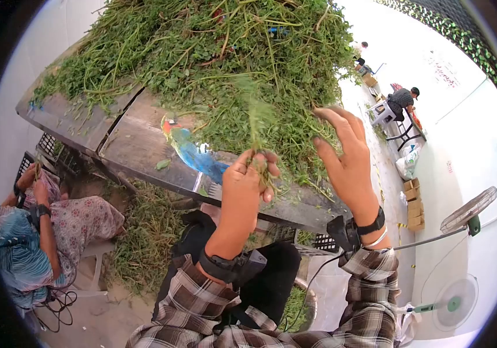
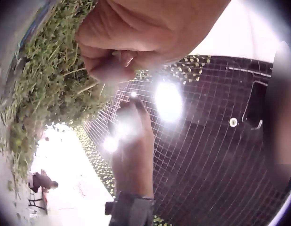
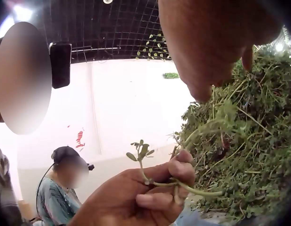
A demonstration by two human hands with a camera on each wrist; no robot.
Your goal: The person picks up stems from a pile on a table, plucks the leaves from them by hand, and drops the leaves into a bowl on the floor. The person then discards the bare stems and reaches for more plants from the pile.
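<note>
In the head view my left hand [image 1: 242,182] pinches a leafy green sprig [image 1: 254,116], blurred at its upper end, at the near edge of a heap of cut greens [image 1: 219,64]. The right wrist view shows the sprig's pale stem [image 3: 207,192] crossing the curled fingers, with small rounded leaves [image 3: 142,151] at one end. To the right, my right hand [image 1: 347,156] is raised over the heap's edge, thumb and fingers spread, nothing in it. From the left wrist camera, the right hand [image 2: 133,155] appears beyond the left, partly washed out by glare.
The heap lies on a dark folding table [image 1: 144,130] with a blue printed patch [image 1: 193,155]. More stems [image 1: 150,232] lie on the floor below, near black crates [image 1: 48,145]. Someone in a patterned garment [image 1: 89,223] sits at left; fans [image 1: 454,301] and cartons [image 1: 414,206] stand at right.
</note>
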